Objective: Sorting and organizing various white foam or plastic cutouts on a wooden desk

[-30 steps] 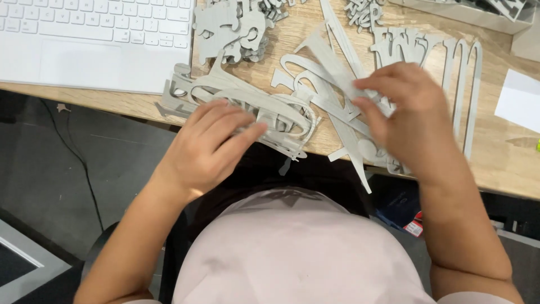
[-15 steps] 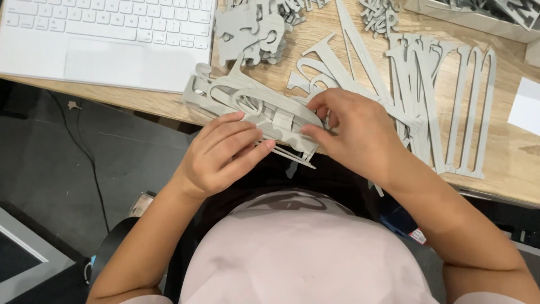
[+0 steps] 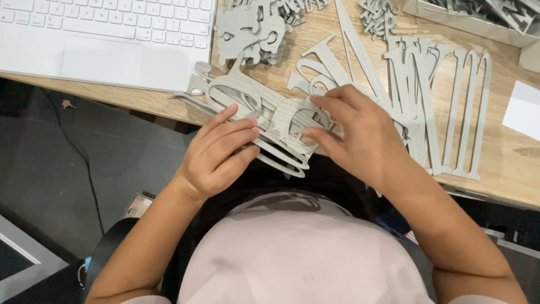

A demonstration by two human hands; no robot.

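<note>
A stack of flat grey cut-out letters (image 3: 284, 121) overhangs the front edge of the wooden desk (image 3: 509, 163). My left hand (image 3: 216, 155) presses its fingers on the left part of the stack, holding it from the near side. My right hand (image 3: 354, 132) pinches the top letter, a rounded piece with an oval hole, between thumb and fingers. Both hands meet over the stack just above my lap.
A white laptop (image 3: 107, 42) lies at the left of the desk. More grey letters: a pile (image 3: 253, 31) at the back, tall thin ones (image 3: 444, 95) to the right. A box of pieces (image 3: 478, 14) and a white card (image 3: 523, 110) sit far right.
My right hand has moved left from the tall letters to the stack at the desk edge and taken the top piece. My left hand has slid up onto the stack.
</note>
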